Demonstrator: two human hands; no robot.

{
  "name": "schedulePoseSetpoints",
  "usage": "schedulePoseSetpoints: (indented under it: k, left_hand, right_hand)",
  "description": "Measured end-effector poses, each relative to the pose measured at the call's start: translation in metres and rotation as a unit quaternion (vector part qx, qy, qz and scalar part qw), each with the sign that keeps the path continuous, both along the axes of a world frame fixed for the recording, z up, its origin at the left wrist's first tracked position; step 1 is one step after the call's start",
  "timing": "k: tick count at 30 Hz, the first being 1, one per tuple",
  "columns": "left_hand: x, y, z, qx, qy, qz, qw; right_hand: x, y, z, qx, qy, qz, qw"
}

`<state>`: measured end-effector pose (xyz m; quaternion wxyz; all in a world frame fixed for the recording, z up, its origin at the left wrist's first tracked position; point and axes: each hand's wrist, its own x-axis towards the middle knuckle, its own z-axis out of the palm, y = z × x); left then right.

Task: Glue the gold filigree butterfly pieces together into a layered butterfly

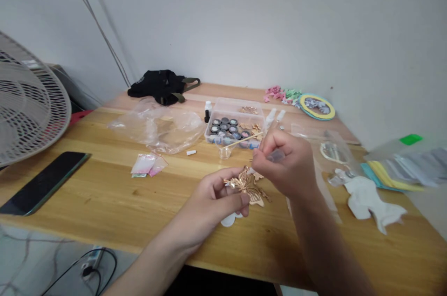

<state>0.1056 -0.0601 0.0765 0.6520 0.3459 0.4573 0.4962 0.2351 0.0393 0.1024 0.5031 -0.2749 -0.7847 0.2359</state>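
My left hand (218, 198) pinches a gold filigree butterfly (246, 183) between thumb and fingers, above the wooden table. Close over the butterfly's right side, my right hand (286, 161) is closed around a small translucent tube (276, 155); its tip is mostly hidden by the fingers. A white rounded piece (228, 219) shows beneath my left hand. Just beyond the hands stands a small clear cup (224, 152) with a thin wooden stick (244, 139) leaning in it. Behind it, a clear plastic box (234, 108) holds several small dark-rimmed pots (224, 127) and gold pieces (257, 129).
A plastic bag (157, 126), small sachets (148, 165) and a phone (45, 183) lie to the left, near a fan (31, 100). At right are crumpled white tissue (372, 203) and stacked packets (401, 170). A black bag (157, 85) and pink bows (274, 93) lie at the back.
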Motion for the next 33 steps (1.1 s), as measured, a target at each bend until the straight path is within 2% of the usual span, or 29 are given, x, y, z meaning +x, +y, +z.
schedulePoseSetpoints:
  k: [15, 33]
  left_hand:
    - [-0.0007, -0.0001, 0.0004, -0.002, 0.004, -0.001, 1.0]
    - [0.0, -0.0008, 0.005, 0.017, -0.035, -0.006, 0.999]
  right_hand:
    - [0.002, 0.0002, -0.0008, 0.003, -0.001, 0.011, 1.0]
    - [0.0022, -0.0035, 0.0001, 0.07, 0.017, 0.032, 0.997]
